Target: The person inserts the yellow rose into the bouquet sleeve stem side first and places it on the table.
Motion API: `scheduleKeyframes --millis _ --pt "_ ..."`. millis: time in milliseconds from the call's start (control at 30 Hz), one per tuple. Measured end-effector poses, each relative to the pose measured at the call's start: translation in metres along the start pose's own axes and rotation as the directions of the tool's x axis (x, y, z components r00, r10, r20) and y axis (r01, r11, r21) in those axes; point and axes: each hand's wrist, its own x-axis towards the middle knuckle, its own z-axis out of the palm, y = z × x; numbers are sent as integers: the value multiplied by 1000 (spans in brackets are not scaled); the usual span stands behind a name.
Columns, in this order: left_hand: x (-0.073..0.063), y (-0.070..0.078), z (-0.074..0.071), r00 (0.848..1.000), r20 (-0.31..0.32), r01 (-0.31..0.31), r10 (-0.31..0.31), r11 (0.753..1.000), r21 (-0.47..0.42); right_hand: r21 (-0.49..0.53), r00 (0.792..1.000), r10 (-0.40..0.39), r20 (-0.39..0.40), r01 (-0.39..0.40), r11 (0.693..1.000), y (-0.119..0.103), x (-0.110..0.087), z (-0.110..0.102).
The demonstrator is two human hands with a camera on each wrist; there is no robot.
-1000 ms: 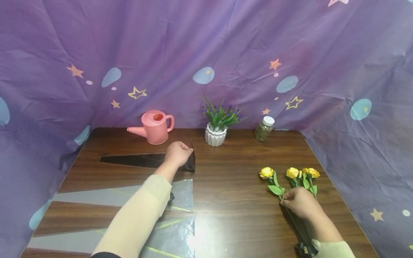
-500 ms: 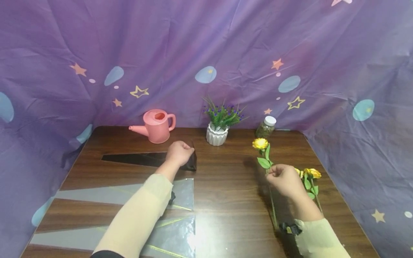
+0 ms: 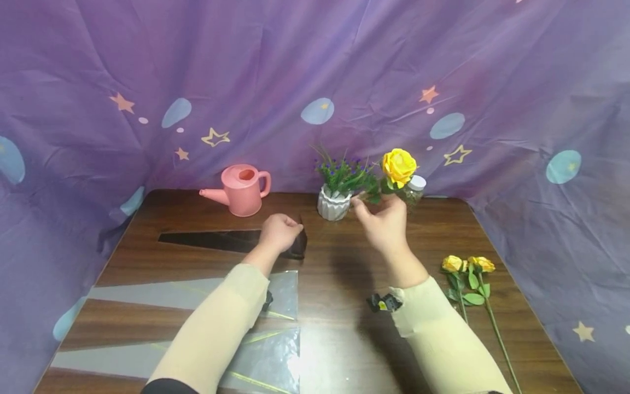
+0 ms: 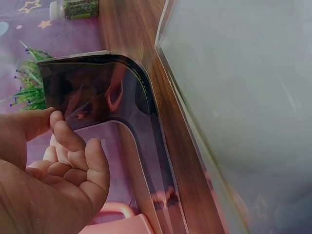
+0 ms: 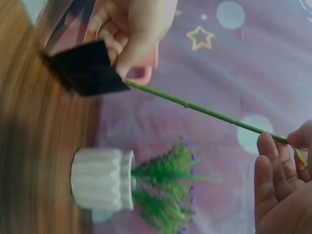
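Note:
My left hand (image 3: 278, 232) pinches the wide end of a black, tapered flower sleeve (image 3: 216, 241), bending that end up from the table. The left wrist view shows the raised end of the sleeve (image 4: 73, 92) at my thumb and fingertip. My right hand (image 3: 386, 232) is up in front of the potted plant, pinching a single yellow rose (image 3: 398, 166) high on its stem, just below the leaves. In the right wrist view, the green stem (image 5: 209, 112) slants from my right fingers to the sleeve's raised edge, its lower end right by my left fingertips.
Two clear tapered sleeves (image 3: 162, 294) lie on the left of the wooden table. Two more yellow roses (image 3: 481, 264) lie at the right. Along the back stand a pink watering can (image 3: 241, 191), a white flowerpot (image 3: 334, 205) with greenery and a white-lidded jar (image 3: 417, 183).
My right hand has lifted the rose off the right side of the table and carried it up and left towards the black sleeve. My left hand keeps its pinch on the sleeve's end.

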Motion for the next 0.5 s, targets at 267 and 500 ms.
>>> scheduleKeyframes --millis 267,500 --pt "1 1 -1 999 -13 -31 31 1000 4 -37 995 -92 26 93 995 9 -3 29" --pt "1 5 -2 999 -23 -35 35 999 -15 -109 994 -95 62 102 989 26 -5 42"
